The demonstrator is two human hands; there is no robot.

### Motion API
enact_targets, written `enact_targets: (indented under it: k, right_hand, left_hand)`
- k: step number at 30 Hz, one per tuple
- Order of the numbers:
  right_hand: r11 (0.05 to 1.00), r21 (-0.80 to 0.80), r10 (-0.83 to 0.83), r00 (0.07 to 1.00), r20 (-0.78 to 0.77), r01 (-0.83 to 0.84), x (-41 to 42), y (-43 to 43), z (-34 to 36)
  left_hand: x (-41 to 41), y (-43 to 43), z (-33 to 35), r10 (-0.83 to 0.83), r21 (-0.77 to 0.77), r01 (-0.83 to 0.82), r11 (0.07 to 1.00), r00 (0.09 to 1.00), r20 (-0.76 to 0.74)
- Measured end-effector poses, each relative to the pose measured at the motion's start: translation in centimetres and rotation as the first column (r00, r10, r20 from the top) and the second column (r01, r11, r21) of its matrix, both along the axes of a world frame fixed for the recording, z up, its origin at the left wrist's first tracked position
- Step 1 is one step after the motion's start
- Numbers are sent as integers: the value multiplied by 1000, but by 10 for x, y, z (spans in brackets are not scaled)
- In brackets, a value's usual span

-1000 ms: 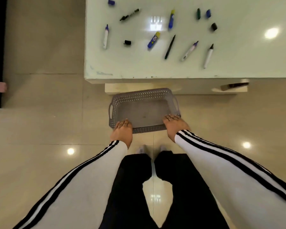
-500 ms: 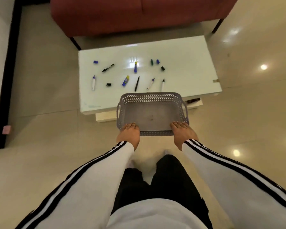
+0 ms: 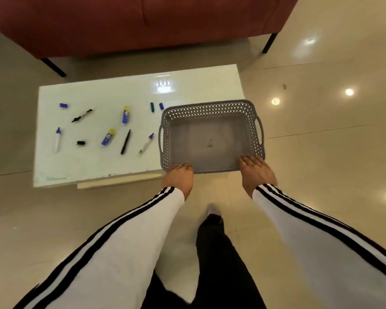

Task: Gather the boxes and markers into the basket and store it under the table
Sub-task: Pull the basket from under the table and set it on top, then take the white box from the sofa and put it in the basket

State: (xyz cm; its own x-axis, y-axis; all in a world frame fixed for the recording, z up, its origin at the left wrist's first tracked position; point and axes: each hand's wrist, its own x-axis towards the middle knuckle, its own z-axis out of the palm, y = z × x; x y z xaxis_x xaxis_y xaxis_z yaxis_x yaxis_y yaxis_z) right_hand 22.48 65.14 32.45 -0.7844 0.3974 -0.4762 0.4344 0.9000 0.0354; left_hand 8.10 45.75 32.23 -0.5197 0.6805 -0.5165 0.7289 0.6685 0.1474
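I hold an empty grey perforated basket [image 3: 210, 112] in the air over the right end of the low white table [image 3: 98, 170]. My left hand [image 3: 179, 178] grips its near rim at the left corner, and my right hand [image 3: 255, 172] grips the near rim at the right corner. On the table's left half lie several markers and caps: a white marker with a blue tip [image 3: 56, 140], a black marker [image 3: 81, 115], a black pen [image 3: 126, 142], and two small blue and yellow boxes [image 3: 108, 137] [image 3: 125, 114].
A red sofa [image 3: 132, 23] on thin black legs stands behind the table. Glossy beige floor tiles [image 3: 321, 152] spread out to the right and around me. A lower shelf edge [image 3: 120, 182] shows under the table's near side. My legs stand below.
The basket has risen from the floor in front of the table and moved right, now over the table's right end. I have stood up, so the view takes in the sofa.
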Motion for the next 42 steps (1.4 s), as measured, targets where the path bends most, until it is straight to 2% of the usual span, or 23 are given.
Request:
enact_targets:
  k: [4, 9, 15, 21, 26, 31, 36, 42]
  right_hand:
    - [998, -8, 54, 999, 3, -54, -31, 78, -55]
    - [998, -44, 54, 999, -4, -54, -59, 122, -132]
    - [994, -92, 58, 998, -1, -58, -62, 126, -193]
    - [989, -148, 26, 1000, 10, -24, -60, 125, -209]
    - [981, -192, 34, 999, 29, -28, -66, 117, -184]
    - [982, -186, -17, 1000, -17, 14, -77, 65, -112]
    - [984, -176, -51, 995, -85, 36, -82, -43, -27]
    - [991, -133, -49, 983, -175, 26, -90, -221, 39]
  left_hand:
    - [-25, 76, -50, 51, -19, -51, 998, 999, 3]
    - [-53, 123, -116, 60, -75, -61, 995, 998, -19]
    - [-58, 130, -170, 35, -151, -43, 988, 998, -55]
    - [-54, 124, -197, 75, -175, -69, 982, 997, 29]
    - [-60, 114, -186, 16, -190, 7, 982, 993, 120]
    - [-62, 75, -117, 48, -60, -44, 997, 996, 73]
    - [-49, -16, -29, 72, 71, -74, 995, 997, 29]
    - [-38, -188, 44, 155, 180, -151, 972, 988, -6]
